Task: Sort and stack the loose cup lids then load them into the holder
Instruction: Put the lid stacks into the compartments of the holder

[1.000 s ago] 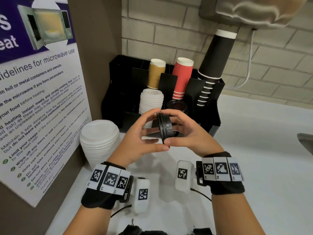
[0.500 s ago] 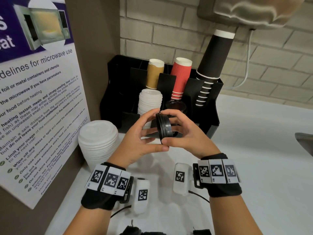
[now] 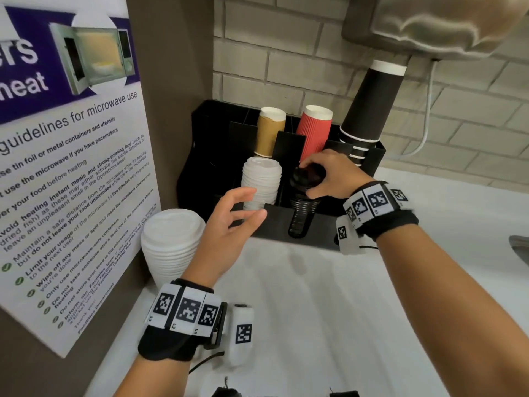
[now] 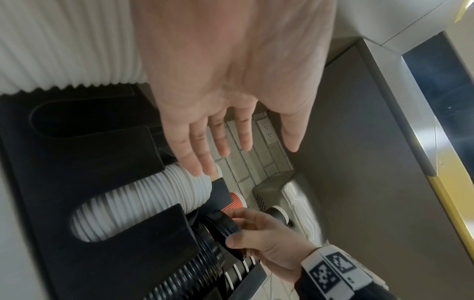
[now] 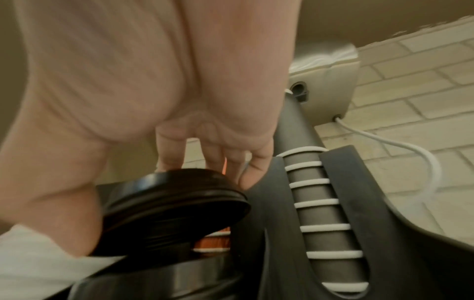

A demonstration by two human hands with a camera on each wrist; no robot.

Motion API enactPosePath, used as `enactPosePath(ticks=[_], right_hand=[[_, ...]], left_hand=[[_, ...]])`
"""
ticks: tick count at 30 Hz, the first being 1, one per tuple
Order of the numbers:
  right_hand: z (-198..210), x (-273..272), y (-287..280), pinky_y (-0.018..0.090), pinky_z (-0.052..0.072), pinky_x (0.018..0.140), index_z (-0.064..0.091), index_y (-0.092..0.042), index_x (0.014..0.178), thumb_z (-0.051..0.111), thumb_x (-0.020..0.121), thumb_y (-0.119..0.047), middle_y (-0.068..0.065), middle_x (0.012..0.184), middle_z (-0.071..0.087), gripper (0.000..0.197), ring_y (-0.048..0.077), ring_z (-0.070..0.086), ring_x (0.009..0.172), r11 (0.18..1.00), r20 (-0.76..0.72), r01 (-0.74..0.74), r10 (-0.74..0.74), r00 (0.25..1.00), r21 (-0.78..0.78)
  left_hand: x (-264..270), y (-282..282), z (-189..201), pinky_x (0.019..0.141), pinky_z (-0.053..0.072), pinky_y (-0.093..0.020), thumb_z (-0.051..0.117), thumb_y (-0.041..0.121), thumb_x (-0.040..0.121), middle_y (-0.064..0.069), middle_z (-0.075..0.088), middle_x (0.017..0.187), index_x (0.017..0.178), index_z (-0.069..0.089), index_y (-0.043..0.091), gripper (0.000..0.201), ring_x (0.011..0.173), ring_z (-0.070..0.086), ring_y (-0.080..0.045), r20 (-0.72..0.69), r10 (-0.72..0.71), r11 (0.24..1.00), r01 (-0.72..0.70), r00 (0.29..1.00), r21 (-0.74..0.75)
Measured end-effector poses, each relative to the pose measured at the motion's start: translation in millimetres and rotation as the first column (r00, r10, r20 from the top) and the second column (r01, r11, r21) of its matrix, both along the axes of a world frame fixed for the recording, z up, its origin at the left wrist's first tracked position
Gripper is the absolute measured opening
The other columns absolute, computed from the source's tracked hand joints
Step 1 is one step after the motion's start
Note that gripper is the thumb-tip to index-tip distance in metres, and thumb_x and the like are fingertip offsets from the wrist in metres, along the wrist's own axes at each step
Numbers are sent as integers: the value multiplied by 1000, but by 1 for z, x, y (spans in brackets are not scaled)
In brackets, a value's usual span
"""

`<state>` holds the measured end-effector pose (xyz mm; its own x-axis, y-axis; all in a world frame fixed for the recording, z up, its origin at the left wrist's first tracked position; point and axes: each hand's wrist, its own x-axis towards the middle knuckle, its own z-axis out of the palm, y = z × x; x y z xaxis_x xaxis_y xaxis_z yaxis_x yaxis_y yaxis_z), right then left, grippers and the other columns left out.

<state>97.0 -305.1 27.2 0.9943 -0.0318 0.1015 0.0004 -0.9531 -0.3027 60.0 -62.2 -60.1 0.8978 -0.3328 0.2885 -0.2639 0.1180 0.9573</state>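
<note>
R hand (image 3: 333,174) is mine up front: I've got a small stack of black lids (image 3: 307,176) pinched by the rim, thumb on the near side, fingers (image 5: 252,168) curled over the far edge. Stack sits under the palm, tilted, right above the black lid column (image 3: 300,216) already in the holder (image 3: 372,159), middle-right front slot. Can't tell if the held stack is touching the column top or just over it; wrist view shows a thin gap but it's blurry.

L hand (image 3: 229,224) holds nothing, fingers spread and relaxed, palm facing right, hovering just in front of the holder's front wall. It's near the white lid column (image 3: 260,181) in the slot left of the black one, not touching it as far as I can see.

Loose white lid stack (image 3: 171,242) stands on the white counter (image 3: 315,310), left of the holder, against the brown panel w/ the microwave poster (image 3: 65,181).

Back row of the holder: tan cups (image 3: 270,130), red ribbed cups (image 3: 313,133), tall black cups (image 3: 369,110) at the right end, all upside down. Black cup sleeve w/ white rims runs right beside my R little finger in the wrist view.

Brick wall behind, white cable (image 3: 426,121) hanging down it.
</note>
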Motion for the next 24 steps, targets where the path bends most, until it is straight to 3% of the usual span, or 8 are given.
enactPosePath(ticks=[4,8,12,15,19,24], right_hand=[[1,7,10,46,41,101,59,-25,124,78,68,-16,6,119,48,60,28,47,114,993,-77,-38,30,997,-112],[0,8,12,47,34,106,56,-26,129,76,70,-17,7,128,48,63,27,44,120,975,-111,-86,65,992,-203],[-1,5,7,48,37,105,53,-27,132,76,71,-15,9,132,46,67,28,43,123,978,-151,-94,66,986,-188],[-8,4,7,47,38,104,50,-26,133,77,72,-23,7,130,45,68,27,43,121,977,-153,-86,57,987,-196],[-24,5,15,47,40,98,48,-23,129,73,77,-40,5,126,48,61,27,45,117,968,-44,-42,33,999,-249],[-35,6,21,44,51,84,52,-12,119,74,74,-29,8,114,54,53,28,52,104,981,38,-23,30,999,-193]], left_hand=[[1,1,-2,92,50,-30,63,41,80,11,54,130,115,55,43,36,105,63,-10,-2,13,1000,-13,1000,12],[2,2,-3,92,49,-30,63,40,80,10,54,129,115,56,42,36,104,63,-12,-13,14,1000,-14,1000,12],[2,1,-1,89,48,-28,63,41,80,9,54,129,114,56,41,35,103,62,-12,-11,12,1000,-12,1000,15],[1,-1,-1,91,49,-30,64,52,74,11,55,128,113,56,43,41,103,62,-11,-9,1,1000,-1,1000,23],[-1,-4,0,95,50,-35,62,58,70,12,55,127,115,57,41,48,101,63,-10,-4,-6,999,6,1000,32],[-1,-2,0,95,51,-36,62,57,71,11,55,127,114,57,41,46,100,63,-11,0,1,999,-1,1000,35]])
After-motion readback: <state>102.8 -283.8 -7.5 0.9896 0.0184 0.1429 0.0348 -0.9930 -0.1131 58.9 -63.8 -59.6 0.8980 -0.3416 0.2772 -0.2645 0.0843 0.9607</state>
